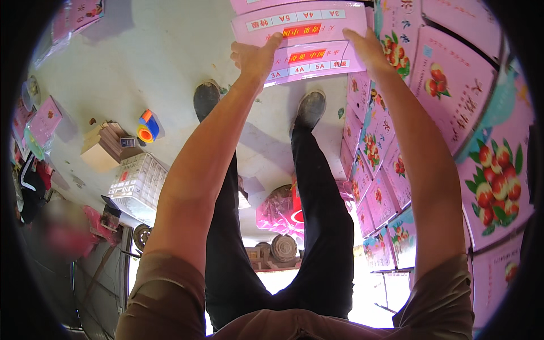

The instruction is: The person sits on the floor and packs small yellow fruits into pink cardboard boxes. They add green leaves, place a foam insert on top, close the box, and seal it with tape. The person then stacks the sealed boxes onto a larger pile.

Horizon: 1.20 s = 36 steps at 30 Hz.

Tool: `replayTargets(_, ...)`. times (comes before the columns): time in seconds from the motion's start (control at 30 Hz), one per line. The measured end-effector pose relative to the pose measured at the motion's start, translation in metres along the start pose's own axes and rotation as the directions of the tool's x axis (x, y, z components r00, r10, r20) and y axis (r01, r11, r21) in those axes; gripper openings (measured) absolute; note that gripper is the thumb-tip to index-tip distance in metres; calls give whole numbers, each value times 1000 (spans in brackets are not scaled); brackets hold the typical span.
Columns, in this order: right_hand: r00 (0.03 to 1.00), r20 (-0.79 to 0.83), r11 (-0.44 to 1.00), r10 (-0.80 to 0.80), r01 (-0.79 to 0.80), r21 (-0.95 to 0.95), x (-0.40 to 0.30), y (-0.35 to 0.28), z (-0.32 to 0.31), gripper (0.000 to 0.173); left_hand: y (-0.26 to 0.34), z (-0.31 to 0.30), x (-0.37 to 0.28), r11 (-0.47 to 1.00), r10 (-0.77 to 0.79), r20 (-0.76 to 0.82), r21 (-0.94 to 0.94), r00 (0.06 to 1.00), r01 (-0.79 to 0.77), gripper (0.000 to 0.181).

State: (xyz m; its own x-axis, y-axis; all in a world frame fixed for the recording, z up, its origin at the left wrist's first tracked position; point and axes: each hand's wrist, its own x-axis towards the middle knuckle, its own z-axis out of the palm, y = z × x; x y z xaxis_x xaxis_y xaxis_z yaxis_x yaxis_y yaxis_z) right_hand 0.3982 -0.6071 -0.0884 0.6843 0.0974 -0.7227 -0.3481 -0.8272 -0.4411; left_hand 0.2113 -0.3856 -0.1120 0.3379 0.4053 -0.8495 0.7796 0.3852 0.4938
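A pink printed cardboard carton (316, 66) is held out in front of me at the top of the view. Red label patches and pale strips of writing mark its near faces, and its far part is cut off by the picture's rim. My left hand (258, 57) grips the carton's left side, thumb lying over the face. On the opposite side my right hand (369, 50) has its thumb on the right edge; its other fingers are hidden. Right beside that hand rises a stack of pink fruit cartons (452, 85), printed with red fruit and green leaves.
Left on the concrete floor (170, 55) are a tape dispenser (148, 127), folded brown cardboard (106, 142) and a white plastic crate (138, 180). A blurred person (63, 233) is at lower left. Pink plastic wrap (274, 208) lies behind my legs, beside a red object (297, 204).
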Motion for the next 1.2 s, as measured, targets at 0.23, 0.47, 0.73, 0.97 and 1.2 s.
replayTargets(0.23,895,-418,986,-157,121,-112,-40,7,41,41,-44,-20,19,973,93,-222,227,971,-41,101)
replayTargets(0.47,850,-384,872,-361,453,183,-126,-42,56,28,-37,-124,38,952,5,169,-303,986,47,69)
replayTargets(0.73,985,105,626,133,-166,762,-139,-71,71,52,-8,-157,12,891,-65,123,-440,990,113,57)
replayTargets(0.97,936,132,483,326,-285,828,-356,-112,-12,51,42,-224,-168,952,-46,166,-293,985,94,49)
replayTargets(1.2,974,-152,477,168,54,877,-639,-151,-146,50,172,-265,-395,988,134,427,8,894,-153,44)
